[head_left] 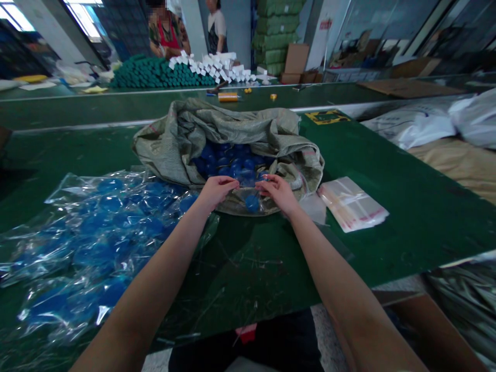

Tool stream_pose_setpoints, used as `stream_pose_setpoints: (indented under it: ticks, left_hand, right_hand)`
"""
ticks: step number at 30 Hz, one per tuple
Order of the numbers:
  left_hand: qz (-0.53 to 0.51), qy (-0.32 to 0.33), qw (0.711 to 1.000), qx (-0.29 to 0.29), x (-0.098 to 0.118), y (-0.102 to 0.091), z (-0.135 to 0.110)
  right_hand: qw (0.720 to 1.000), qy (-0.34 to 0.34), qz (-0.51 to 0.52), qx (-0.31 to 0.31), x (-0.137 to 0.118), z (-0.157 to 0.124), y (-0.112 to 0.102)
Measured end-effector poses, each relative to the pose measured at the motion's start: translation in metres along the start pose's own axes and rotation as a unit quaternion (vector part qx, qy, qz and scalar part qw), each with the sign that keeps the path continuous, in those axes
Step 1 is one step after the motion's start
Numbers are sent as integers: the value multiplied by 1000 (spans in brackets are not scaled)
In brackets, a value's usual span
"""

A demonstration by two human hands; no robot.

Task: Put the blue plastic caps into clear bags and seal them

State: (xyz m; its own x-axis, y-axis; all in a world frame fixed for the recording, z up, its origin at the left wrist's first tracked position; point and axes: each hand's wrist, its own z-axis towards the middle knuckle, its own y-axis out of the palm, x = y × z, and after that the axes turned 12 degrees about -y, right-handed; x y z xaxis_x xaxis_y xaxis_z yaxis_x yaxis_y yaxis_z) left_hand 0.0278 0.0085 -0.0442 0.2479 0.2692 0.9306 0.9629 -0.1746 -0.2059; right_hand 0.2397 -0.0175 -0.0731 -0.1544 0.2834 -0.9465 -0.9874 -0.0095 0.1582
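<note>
Between my two hands hangs a clear plastic bag (264, 205) with a blue ball (252, 202) in its lower part. My left hand (220, 190) pinches the bag's left edge with thumb and fingertips. On the other edge, the fingers of my right hand (277, 191) are closed. Right behind them lies a woven sack (240, 124), its mouth rolled open, full of blue balls (228, 157). Left of my left hand spreads a heap of clear bags with blue balls inside (112, 227). A stack of flat clear bags (352, 202) lies right of the sack.
The green table (411, 206) carries all this. Beyond it runs a second green bench with piled green rolls (155, 71), white pieces (217, 67) and an orange cylinder (228, 97). Two people stand behind. White sacks (418, 124) lie at right; a cardboard box (430, 325) stands lower right.
</note>
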Motion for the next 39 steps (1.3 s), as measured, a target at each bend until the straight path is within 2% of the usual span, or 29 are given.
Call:
stream_pose_setpoints:
  ticks: [4, 9, 13, 16, 20, 26, 31, 34, 39]
  left_hand:
    - [15, 9, 1000, 12, -5, -3, 4]
    - [72, 54, 996, -13, -9, -8, 5]
    - [114, 131, 984, 36, -11, -10, 9]
    - [118, 156, 980, 45, -15, -11, 15]
    - [109, 158, 981, 22, -21, -13, 20]
    - [113, 149, 982, -22, -24, -13, 19]
    - [145, 128, 981, -18, -28, -12, 21]
    - [122, 119, 985, -8, -31, -11, 24]
    - [114, 109, 987, 1, -34, -9, 26]
  right_hand:
    - [999, 1, -25, -31, 4, -2, -2]
    - [999, -7, -42, -27, 6, -2, -3]
    - [998, 2, -53, -31, 4, -2, -5]
    - [995, -23, -81, -53, 2, -2, -7]
    - [992, -56, -97, -61, 2, -2, -10]
    - [990, -57, -117, -53, 5, -1, -10]
    - [996, 26, -79, -29, 0, 0, -11]
    - [989, 65, -122, -47, -5, -1, -11]
    - [978, 79, -186, -53, -4, -6, -6]
